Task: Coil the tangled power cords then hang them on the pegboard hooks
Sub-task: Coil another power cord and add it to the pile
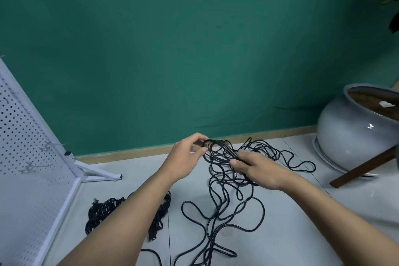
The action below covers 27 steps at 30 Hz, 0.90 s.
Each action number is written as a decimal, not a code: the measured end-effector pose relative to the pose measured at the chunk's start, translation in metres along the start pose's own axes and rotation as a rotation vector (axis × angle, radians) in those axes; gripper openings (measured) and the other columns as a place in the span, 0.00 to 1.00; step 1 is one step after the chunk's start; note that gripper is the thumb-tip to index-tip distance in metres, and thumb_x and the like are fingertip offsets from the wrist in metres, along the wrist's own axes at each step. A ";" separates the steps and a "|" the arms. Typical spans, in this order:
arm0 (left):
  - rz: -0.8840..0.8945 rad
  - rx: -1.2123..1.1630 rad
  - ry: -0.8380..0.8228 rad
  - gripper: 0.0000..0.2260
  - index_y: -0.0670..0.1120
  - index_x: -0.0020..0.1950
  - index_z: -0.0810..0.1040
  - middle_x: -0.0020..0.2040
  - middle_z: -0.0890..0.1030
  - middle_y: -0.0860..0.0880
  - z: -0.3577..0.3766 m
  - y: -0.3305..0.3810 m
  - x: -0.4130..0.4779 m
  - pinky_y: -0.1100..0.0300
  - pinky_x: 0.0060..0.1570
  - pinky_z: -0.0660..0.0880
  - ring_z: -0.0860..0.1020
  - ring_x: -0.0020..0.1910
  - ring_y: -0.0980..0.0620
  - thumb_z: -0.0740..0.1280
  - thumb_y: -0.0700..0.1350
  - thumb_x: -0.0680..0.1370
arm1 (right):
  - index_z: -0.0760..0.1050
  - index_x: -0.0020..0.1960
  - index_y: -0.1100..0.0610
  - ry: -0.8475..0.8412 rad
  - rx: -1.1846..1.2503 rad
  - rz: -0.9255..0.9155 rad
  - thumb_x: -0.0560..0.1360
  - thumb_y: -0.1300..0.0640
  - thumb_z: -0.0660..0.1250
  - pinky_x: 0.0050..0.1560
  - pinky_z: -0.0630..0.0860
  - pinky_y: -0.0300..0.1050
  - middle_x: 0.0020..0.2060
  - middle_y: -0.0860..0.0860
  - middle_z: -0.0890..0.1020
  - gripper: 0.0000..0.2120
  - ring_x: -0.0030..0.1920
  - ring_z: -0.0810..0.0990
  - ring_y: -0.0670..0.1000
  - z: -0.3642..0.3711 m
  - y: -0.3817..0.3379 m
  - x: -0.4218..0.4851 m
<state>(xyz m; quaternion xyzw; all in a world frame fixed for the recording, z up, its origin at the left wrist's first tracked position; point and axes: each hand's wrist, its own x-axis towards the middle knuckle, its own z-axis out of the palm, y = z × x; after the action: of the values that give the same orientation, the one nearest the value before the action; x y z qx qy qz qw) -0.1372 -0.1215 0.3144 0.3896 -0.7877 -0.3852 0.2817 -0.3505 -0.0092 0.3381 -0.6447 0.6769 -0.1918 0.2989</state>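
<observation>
A tangle of black power cord [224, 207] sprawls over the pale floor in the middle, with loose loops trailing toward me and to the right. My right hand [257, 168] grips a bunch of gathered loops of this cord. My left hand [185, 157] pinches the far end of the same loops between thumb and fingertips. A second black cord bundle [103, 209] with a plug lies on the floor at lower left, partly hidden by my left forearm. The white pegboard [19, 157] leans at the left, with metal hooks [46, 147] sticking out.
A large grey ceramic pot [349, 136] stands at the right on a white saucer, with a dark wooden leg [362, 168] slanting in front of it. A green wall with a wooden skirting [133, 153] closes the back. The pegboard's white foot [101, 175] juts out on the floor.
</observation>
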 end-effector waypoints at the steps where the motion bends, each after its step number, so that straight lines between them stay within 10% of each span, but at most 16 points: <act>1: -0.038 -0.030 0.021 0.06 0.52 0.54 0.83 0.50 0.86 0.56 0.001 -0.001 0.000 0.66 0.54 0.77 0.83 0.50 0.61 0.70 0.42 0.82 | 0.73 0.46 0.58 0.025 0.017 -0.025 0.85 0.47 0.60 0.50 0.73 0.46 0.43 0.51 0.75 0.17 0.43 0.74 0.49 -0.001 0.001 0.000; 9: -0.267 -0.510 0.135 0.08 0.37 0.56 0.84 0.45 0.88 0.42 0.020 0.026 0.006 0.62 0.48 0.83 0.87 0.46 0.46 0.71 0.40 0.81 | 0.82 0.56 0.49 0.251 0.171 -0.094 0.85 0.49 0.62 0.56 0.76 0.40 0.48 0.39 0.86 0.10 0.52 0.82 0.37 0.009 0.017 0.016; 15: -0.320 -0.712 0.167 0.09 0.36 0.58 0.83 0.49 0.87 0.38 0.031 0.042 0.015 0.63 0.45 0.83 0.88 0.45 0.44 0.72 0.38 0.80 | 0.82 0.56 0.49 0.134 0.201 -0.061 0.85 0.49 0.62 0.43 0.75 0.43 0.43 0.36 0.85 0.10 0.35 0.76 0.39 0.013 0.025 0.021; 22: -0.219 -0.512 0.017 0.11 0.48 0.55 0.86 0.51 0.88 0.50 0.047 0.041 0.016 0.54 0.56 0.80 0.85 0.54 0.52 0.63 0.48 0.85 | 0.78 0.47 0.56 0.132 0.571 -0.063 0.86 0.56 0.60 0.48 0.71 0.36 0.39 0.46 0.79 0.12 0.41 0.77 0.43 0.003 0.025 0.010; 27: -0.143 -0.195 -0.351 0.22 0.56 0.66 0.79 0.64 0.81 0.59 0.069 0.024 0.009 0.58 0.69 0.70 0.76 0.68 0.58 0.59 0.34 0.81 | 0.78 0.48 0.56 0.199 0.778 -0.079 0.86 0.55 0.61 0.51 0.71 0.43 0.39 0.50 0.78 0.11 0.44 0.76 0.49 -0.008 0.023 0.003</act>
<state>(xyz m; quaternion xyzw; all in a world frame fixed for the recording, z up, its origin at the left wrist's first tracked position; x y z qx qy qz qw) -0.2027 -0.0922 0.2982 0.3425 -0.7541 -0.5403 0.1485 -0.3729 -0.0105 0.3284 -0.4873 0.5542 -0.5065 0.4459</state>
